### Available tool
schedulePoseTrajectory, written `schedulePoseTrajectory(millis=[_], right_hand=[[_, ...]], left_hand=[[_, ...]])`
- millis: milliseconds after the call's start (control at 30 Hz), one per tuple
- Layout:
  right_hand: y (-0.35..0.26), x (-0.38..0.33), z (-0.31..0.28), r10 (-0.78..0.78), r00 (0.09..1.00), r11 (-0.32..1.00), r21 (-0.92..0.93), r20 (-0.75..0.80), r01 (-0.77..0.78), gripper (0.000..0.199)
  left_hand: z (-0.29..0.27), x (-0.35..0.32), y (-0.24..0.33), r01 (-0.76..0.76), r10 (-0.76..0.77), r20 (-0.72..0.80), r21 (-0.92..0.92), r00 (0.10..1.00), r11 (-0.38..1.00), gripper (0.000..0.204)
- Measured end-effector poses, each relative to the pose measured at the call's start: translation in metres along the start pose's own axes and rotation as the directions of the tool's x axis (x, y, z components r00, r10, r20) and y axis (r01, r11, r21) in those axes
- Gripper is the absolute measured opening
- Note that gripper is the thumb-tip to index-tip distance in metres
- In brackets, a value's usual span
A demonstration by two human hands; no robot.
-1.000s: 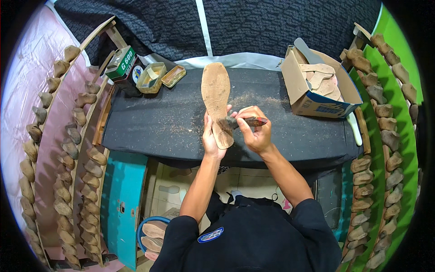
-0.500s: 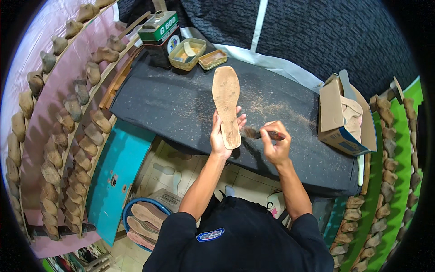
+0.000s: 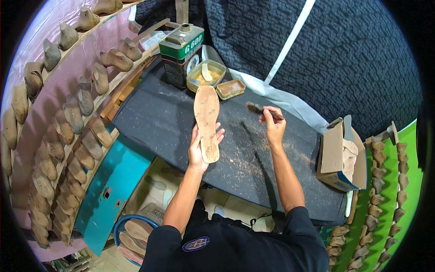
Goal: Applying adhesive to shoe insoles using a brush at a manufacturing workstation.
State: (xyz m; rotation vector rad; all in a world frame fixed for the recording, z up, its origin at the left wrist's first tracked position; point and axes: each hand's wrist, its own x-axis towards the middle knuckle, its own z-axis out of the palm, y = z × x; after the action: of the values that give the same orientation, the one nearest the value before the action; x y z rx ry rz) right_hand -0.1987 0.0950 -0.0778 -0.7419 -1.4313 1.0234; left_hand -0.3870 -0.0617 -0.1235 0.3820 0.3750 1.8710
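Note:
A tan, foot-shaped insole [image 3: 207,120] with dark specks on its face is held up over the table. My left hand [image 3: 199,147] grips it near its narrower lower end, thumb on one side and fingertips round the other. My right hand [image 3: 274,124] pinches the dark handle of a small brush [image 3: 254,108]. The brush's brown bristles point left, apart from the insole. Just past the insole's far end stand a translucent glue-stained tub [image 3: 216,72] with a pale spreader in it and a smaller shallow container [image 3: 230,89].
A green and black metal can [image 3: 179,54] stands at the back left. Shavings lie scattered on the black-covered table [image 3: 154,109]. A cardboard box [image 3: 333,158] sits at the right. Racks of shoe lasts [image 3: 72,118] flank both sides. A blue-rimmed basket [image 3: 118,224] holds more soles below left.
The brush in my right hand has moved up and away from the insole. My left hand and the insole have shifted left and slightly nearer. The whole view has turned.

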Motion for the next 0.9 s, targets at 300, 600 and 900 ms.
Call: schedulePoseTrajectory(millis=[300,600,900], right_hand=[[0.058,0.076,0.054,-0.261,0.946,0.821,-0.471,0.192,0.323,0.021],[0.103,0.076,0.07,-0.269,0.886,0.679,-0.578,0.379,0.453,0.026],[0.086,0.057,0.067,-0.14,0.839,0.521,-0.682,0.526,0.514,0.054]], left_hand=[[-0.016,0.04,0.03,0.11,-0.114,0.03,0.128,0.993,0.986,0.044],[-0.029,0.062,0.039,0.203,-0.207,0.008,0.181,0.978,0.962,0.045],[-0.027,0.051,0.038,0.2,-0.206,0.019,0.163,0.978,0.966,0.044]])
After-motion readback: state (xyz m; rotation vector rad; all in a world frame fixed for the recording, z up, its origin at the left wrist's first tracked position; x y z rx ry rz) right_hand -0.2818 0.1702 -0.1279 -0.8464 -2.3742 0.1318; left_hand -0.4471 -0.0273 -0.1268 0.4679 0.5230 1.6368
